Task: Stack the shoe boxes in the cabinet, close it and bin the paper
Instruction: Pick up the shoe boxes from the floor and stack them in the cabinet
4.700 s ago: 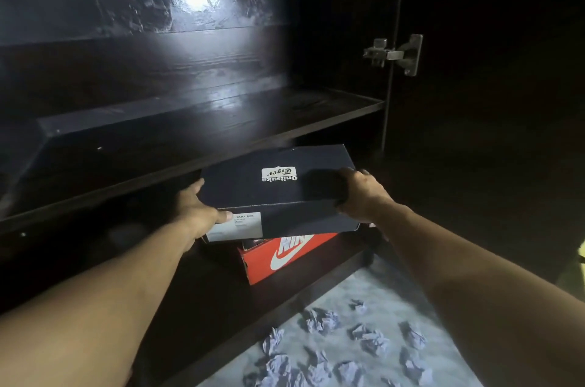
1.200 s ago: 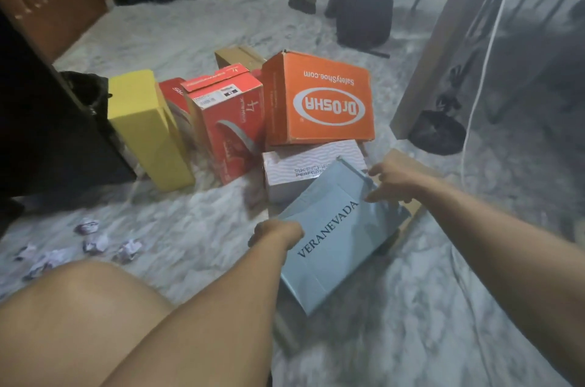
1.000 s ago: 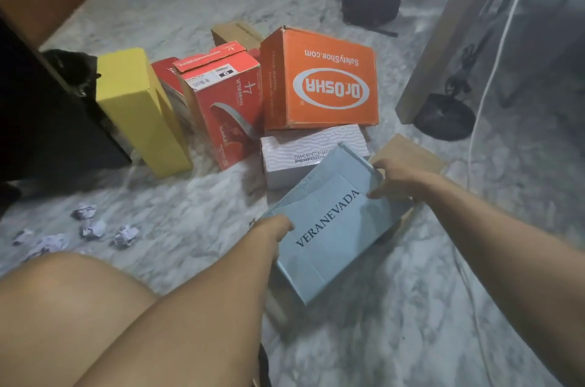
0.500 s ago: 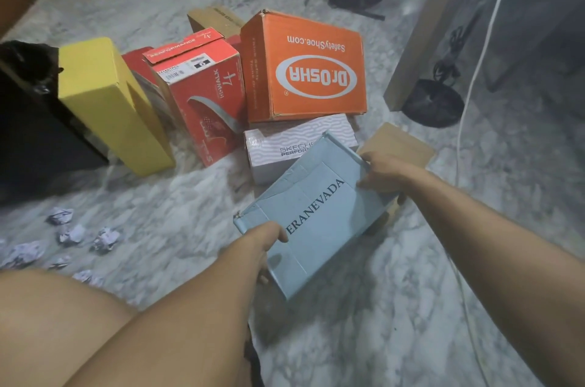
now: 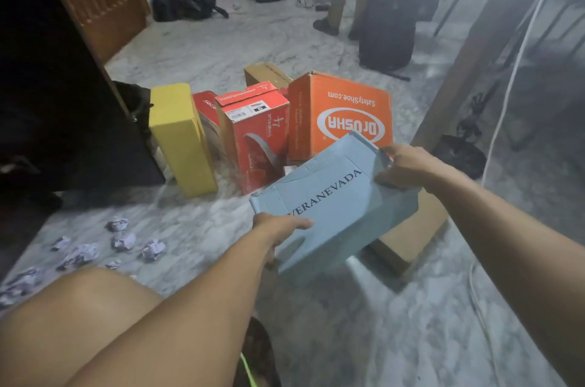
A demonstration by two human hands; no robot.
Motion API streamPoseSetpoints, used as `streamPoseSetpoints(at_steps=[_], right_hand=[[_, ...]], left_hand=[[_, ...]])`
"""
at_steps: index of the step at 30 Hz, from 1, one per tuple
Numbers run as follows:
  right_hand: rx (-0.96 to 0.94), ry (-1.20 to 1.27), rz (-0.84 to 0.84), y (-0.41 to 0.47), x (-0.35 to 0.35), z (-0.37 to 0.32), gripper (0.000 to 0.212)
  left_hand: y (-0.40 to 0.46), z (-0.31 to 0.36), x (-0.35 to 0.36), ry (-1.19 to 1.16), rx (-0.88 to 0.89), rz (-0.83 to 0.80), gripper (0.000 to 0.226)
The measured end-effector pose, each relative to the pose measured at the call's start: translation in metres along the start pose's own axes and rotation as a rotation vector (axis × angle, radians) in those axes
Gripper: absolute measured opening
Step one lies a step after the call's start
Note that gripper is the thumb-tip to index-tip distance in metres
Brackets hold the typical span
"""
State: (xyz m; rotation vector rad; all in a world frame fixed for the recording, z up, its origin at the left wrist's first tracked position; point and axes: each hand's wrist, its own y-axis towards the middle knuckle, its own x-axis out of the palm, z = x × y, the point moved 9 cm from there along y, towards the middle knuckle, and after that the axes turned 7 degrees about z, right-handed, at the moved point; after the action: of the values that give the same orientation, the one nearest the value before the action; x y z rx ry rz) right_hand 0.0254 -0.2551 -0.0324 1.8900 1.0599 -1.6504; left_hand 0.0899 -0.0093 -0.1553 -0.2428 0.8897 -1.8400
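Fingers (image 5: 297,223) of left hand (image 5: 278,228) and right hand (image 5: 408,166) grip pale-blue cardboard shoe box (image 5: 332,206) at both ends; long axis runs 7–1 o'clock; dark cabinet (image 5: 63,120) lies at 9.

My blue box (image 5: 332,206) hides most of the white box behind it; the cabinet (image 5: 47,101) interior looks black, perhaps unlit.

Single head-worn view, angled forward and down, close over marble floor (image 5: 364,333) and forearms.
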Motion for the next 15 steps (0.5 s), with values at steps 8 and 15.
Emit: streamPoseSetpoints(at_steps=[8,15], right_hand=[[-0.12,0.21,0.089,-0.018,-0.05,-0.084,0.047],[-0.307,0.433,0.026,-0.049,-0.07,-0.191,0.07]], left_hand=[[-0.043,0.067,-0.095,0.17,0.235,-0.052,0.07],[-0.084,0.104,-0.234,0.163,0.393,0.204,0.065]])
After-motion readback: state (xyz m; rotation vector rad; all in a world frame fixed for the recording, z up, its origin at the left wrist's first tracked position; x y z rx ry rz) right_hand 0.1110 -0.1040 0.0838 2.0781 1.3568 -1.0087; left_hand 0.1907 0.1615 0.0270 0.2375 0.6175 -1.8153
